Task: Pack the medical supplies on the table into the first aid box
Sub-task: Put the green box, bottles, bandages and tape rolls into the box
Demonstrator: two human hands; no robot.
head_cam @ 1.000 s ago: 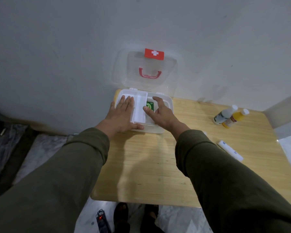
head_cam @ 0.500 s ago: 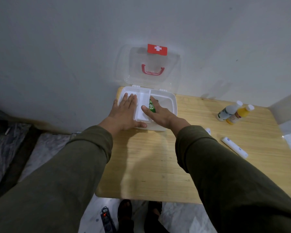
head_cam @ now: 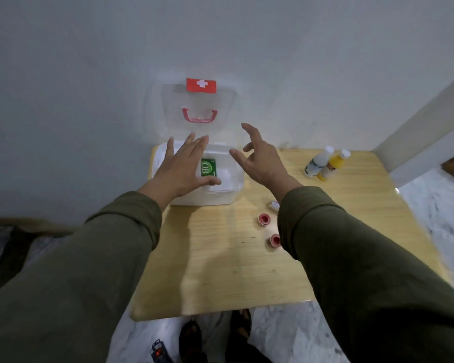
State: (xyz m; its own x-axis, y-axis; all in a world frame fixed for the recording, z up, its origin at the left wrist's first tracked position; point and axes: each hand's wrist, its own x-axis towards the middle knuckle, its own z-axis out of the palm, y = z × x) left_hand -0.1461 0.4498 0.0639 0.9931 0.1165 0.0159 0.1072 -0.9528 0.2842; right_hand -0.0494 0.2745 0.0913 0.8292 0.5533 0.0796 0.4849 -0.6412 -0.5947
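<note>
Near, on the wooden table (head_cam: 220, 271): two red-capped rolls (head_cam: 264, 219). Farther, above the first aid box (head_cam: 207, 197) at the far left edge: left hand (head_cam: 180, 170) and right hand (head_cam: 262, 161), fingers spread, empty. Inside: green packet (head_cam: 208, 167). Far right: two bottles (head_cam: 323, 166).

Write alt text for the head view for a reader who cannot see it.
Both bare hands, left and right, hover open and empty over an open white plastic first aid box holding a green packet. On the wooden table, two red-and-white tape rolls and two bottles, white and yellow, remain unpacked.
</note>
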